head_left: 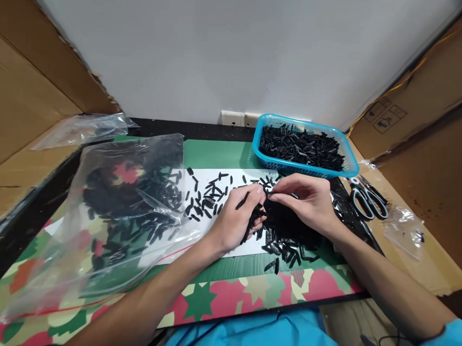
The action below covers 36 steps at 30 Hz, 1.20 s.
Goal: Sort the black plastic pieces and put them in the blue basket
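Observation:
My left hand (236, 213) is closed around several small black strips, their ends poking out past the thumb and below the fingers. Close against its fingertips, my right hand (308, 200) pinches one thin black piece (270, 194) between thumb and forefinger. Loose black strips (284, 249) lie in a pile beneath the hands, and more are scattered to the left on a white sheet (233, 249). A clear zip bag (165, 150) with many black pieces in or under it lies at the left. What exactly the strips are, I cannot tell.
A blue plastic basket (351, 158) full of black strips stands at the back right. Scissors (368, 201) and a small clear bag (405, 230) lie on cardboard at the right. Another plastic bag (89, 128) rests back left. Cardboard walls (431, 151) flank the table; a socket (233, 118) sits behind.

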### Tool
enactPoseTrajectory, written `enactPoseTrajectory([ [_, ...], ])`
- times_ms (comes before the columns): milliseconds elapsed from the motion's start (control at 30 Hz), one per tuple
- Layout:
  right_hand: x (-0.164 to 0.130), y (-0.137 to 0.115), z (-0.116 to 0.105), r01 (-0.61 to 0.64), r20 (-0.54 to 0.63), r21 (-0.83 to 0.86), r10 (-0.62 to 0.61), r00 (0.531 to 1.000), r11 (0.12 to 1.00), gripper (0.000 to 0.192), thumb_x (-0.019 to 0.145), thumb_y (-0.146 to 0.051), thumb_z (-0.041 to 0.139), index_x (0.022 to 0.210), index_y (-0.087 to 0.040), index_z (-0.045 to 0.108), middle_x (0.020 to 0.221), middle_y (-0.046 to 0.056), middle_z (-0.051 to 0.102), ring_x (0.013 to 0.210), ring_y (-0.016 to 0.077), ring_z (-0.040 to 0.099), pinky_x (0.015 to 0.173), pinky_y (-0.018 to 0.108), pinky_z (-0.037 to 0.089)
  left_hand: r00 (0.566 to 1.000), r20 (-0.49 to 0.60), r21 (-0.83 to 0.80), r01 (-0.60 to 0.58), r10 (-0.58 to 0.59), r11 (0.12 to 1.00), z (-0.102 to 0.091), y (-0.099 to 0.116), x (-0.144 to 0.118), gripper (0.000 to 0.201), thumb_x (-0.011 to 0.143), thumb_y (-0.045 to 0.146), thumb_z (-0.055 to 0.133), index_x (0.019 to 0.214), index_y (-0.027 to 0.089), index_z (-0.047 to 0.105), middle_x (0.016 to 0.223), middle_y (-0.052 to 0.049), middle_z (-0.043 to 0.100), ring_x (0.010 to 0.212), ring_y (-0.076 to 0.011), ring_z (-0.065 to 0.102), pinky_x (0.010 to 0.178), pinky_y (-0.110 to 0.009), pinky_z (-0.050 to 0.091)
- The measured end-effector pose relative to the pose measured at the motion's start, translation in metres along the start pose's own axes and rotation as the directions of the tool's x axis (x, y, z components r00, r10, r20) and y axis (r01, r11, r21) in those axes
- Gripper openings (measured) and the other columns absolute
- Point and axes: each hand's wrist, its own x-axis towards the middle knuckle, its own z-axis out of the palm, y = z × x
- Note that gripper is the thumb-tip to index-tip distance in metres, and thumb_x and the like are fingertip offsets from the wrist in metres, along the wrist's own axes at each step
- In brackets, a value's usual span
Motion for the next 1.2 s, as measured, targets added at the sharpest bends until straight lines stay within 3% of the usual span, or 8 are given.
enactPoseTrajectory([
  [167,0.0001,-0.0008,0.0037,-0.024,0.021,0.044,0.023,1.000,0.999,0.026,0.081,-0.035,0.093,0.093,-0.020,0.075,0.084,0.002,0.081,0.077,0.0189,0.082,0.073,0.027,0.068,0.999,-0.002,0.079,-0.038,0.039,0.996,0.0003,-0.0020,0.0002,0.044,0.100,0.057,0.061,0.079,0.021,0.047,0.060,0.008,0.044,0.042,-0.0049,0.040,0.038,-0.016,0.032],
  [367,0.0001,-0.0015,0.0011,0.036,0.057,-0.085,-0.031,0.998,0.996,0.030,0.084,-0.046,0.088,0.095,-0.020,0.074,0.084,0.003,0.082,0.077,0.0205,0.082,0.070,0.029,0.067,0.998,-0.021,0.264,-0.049,0.057,0.963,-0.0038,-0.0015,0.0008,0.044,0.103,0.059,0.054,0.080,0.021,0.047,0.060,0.007,0.046,0.046,-0.0078,0.044,0.041,-0.019,0.035],
  [533,0.0017,-0.0015,0.0012,0.050,0.057,-0.102,-0.044,0.997,0.994,0.030,0.084,-0.046,0.088,0.093,-0.020,0.076,0.085,0.004,0.081,0.075,0.0192,0.078,0.071,0.030,0.065,0.996,-0.032,0.324,-0.068,0.083,0.944,-0.0059,-0.0017,0.0021,0.045,0.103,0.058,0.055,0.078,0.022,0.047,0.061,0.006,0.047,0.047,-0.0088,0.044,0.043,-0.021,0.036],
  [800,0.0024,-0.0056,0.0028,-0.012,0.090,-0.096,0.020,0.996,0.995,0.006,0.093,-0.026,0.077,0.092,-0.020,0.080,0.089,0.003,0.082,0.076,0.0168,0.076,0.072,0.027,0.063,0.997,-0.037,0.218,-0.065,0.075,0.974,-0.0058,-0.0021,0.0013,0.042,0.104,0.056,0.055,0.081,0.022,0.047,0.059,0.006,0.050,0.043,-0.0076,0.043,0.040,-0.020,0.032],
  [1000,0.0014,-0.0040,0.0041,-0.084,0.090,0.050,0.079,0.993,0.995,0.010,0.091,-0.027,0.079,0.099,-0.020,0.078,0.090,0.003,0.083,0.077,0.0178,0.079,0.073,0.029,0.066,0.996,-0.044,0.169,-0.068,0.077,0.983,-0.0045,-0.0015,0.0009,0.042,0.103,0.055,0.057,0.079,0.021,0.048,0.061,0.006,0.050,0.044,-0.0070,0.043,0.039,-0.018,0.032],
  [1200,0.0014,-0.0025,0.0045,-0.074,0.080,0.093,0.066,0.995,0.993,0.018,0.089,-0.026,0.082,0.104,-0.020,0.073,0.092,0.003,0.081,0.081,0.0173,0.079,0.071,0.026,0.064,0.998,-0.050,0.107,-0.038,0.044,0.994,-0.0033,0.0000,0.0009,0.043,0.101,0.056,0.059,0.079,0.022,0.046,0.060,0.007,0.049,0.042,-0.0070,0.042,0.038,-0.018,0.031],
])
